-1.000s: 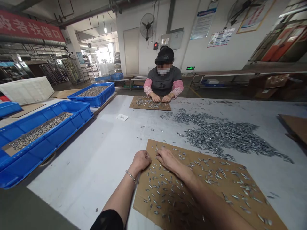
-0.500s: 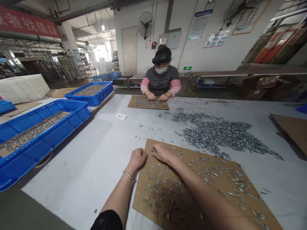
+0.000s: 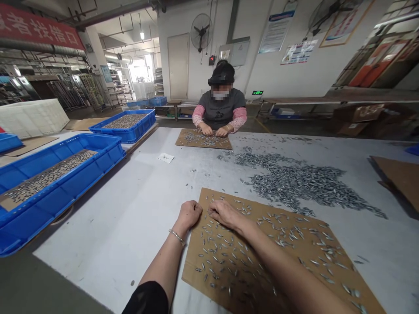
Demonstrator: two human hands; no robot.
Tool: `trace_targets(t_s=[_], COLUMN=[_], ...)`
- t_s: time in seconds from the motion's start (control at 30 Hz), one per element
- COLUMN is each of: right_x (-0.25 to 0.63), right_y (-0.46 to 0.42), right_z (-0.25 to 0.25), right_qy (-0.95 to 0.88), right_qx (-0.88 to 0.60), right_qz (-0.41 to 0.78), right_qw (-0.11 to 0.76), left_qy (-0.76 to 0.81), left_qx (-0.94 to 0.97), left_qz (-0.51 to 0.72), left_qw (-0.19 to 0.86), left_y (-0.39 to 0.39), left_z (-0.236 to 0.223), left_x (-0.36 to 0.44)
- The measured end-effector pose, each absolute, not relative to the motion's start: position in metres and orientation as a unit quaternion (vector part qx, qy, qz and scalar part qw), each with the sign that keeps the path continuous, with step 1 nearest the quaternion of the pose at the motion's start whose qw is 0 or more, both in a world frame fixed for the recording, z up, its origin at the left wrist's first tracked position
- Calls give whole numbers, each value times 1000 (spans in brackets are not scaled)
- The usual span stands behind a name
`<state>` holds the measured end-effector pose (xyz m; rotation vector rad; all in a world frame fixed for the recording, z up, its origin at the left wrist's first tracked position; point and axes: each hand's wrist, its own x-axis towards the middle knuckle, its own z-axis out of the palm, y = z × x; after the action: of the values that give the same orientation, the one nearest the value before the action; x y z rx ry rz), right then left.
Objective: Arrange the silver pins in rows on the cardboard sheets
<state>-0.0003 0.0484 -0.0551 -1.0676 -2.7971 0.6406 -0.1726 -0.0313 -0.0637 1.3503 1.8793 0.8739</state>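
Observation:
My left hand [image 3: 190, 213] is curled closed at the left edge of a cardboard sheet [image 3: 193, 266]; whatever its fingers hold, if anything, is hidden. Just to its right, my right hand [image 3: 223, 213] is over the sheet's far left corner, fingertips pinched downward among the small pieces. Many small silvery, pointed-oval metal pieces [image 3: 242, 250] lie spread over the cardboard, loosely spaced at the left and more clustered to the right. My right forearm crosses above the sheet and covers part of it.
A big heap of the same metal pieces [image 3: 301, 187] lies beyond the sheet. Across the white table [image 3: 131, 209], a co-worker [image 3: 219, 109] bends over another cardboard sheet [image 3: 183, 138]. Blue trays [image 3: 108, 148] with piece-covered cardboard stand at left. More cardboard [image 3: 399, 179] lies far right.
My right hand has shifted slightly right, its fingers a little more open in shape. My left hand stays closed at the cardboard's edge. The view has moved slightly.

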Motion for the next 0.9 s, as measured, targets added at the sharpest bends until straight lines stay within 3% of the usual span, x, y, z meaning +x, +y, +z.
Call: trace_targets(t_s=[0.27, 0.6, 0.9], right_x=[32, 32, 15], right_y=[58, 32, 29], right_z=[-34, -55, -39], right_qy=[-880, -888, -896], right_qx=[-416, -435, -420], right_qz=[211, 143, 144], right_qw=[88, 40, 19], left_qy=[710, 704, 707], left_qx=[507, 496, 499], left_qz=[342, 363, 366], left_qw=[349, 357, 343], left_y=[-27, -25, -21], left_z=[-67, -72, -80], left_x=[-178, -181, -180])
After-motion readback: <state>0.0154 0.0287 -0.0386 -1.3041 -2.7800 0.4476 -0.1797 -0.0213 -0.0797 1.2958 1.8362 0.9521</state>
